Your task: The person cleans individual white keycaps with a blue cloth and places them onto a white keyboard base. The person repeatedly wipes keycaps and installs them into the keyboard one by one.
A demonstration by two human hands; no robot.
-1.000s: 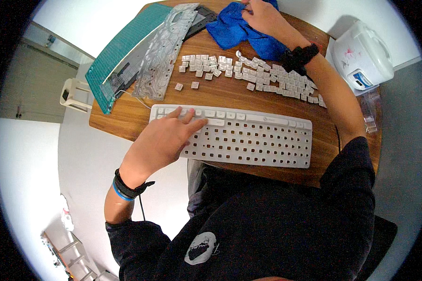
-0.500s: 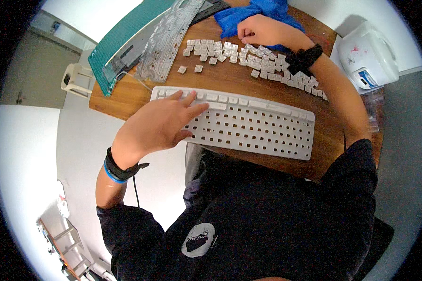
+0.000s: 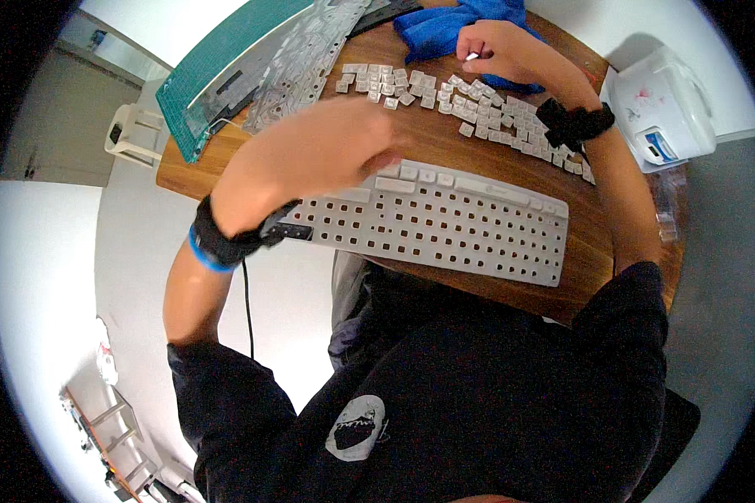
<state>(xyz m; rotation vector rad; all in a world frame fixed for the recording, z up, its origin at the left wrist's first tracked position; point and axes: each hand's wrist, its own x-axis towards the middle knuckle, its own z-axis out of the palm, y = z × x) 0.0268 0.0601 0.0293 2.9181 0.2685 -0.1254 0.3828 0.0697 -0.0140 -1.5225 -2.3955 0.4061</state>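
Observation:
A white keyboard [image 3: 470, 226] lies across the near part of the desk, its key field a grid of open holes, with a row of white buttons along its top edge. Loose white keycaps [image 3: 507, 126] are spread in a band beyond it. My left hand [image 3: 327, 151] hovers over the keyboard's left end and the desk behind, its fingers smeared by motion and partly hidden. At the far side, my right hand [image 3: 507, 54] is closed in front of a blue cloth [image 3: 440, 33], pinching a small white piece that looks like a keycap [image 3: 472, 56].
At the far left lie a green cutting mat [image 3: 180, 105] and clear, patterned keyboard sheets [image 3: 298, 67]. A white rice cooker [image 3: 658, 105] stands beyond the desk's right side. A pale stool [image 3: 130, 134] is at the left, and a black cable [image 3: 249, 310] hangs below the left wrist.
My left hand has lifted off the keyboard's upper left and moved away toward the keycaps. My right hand has shifted slightly right, and a white piece now shows in its fingers.

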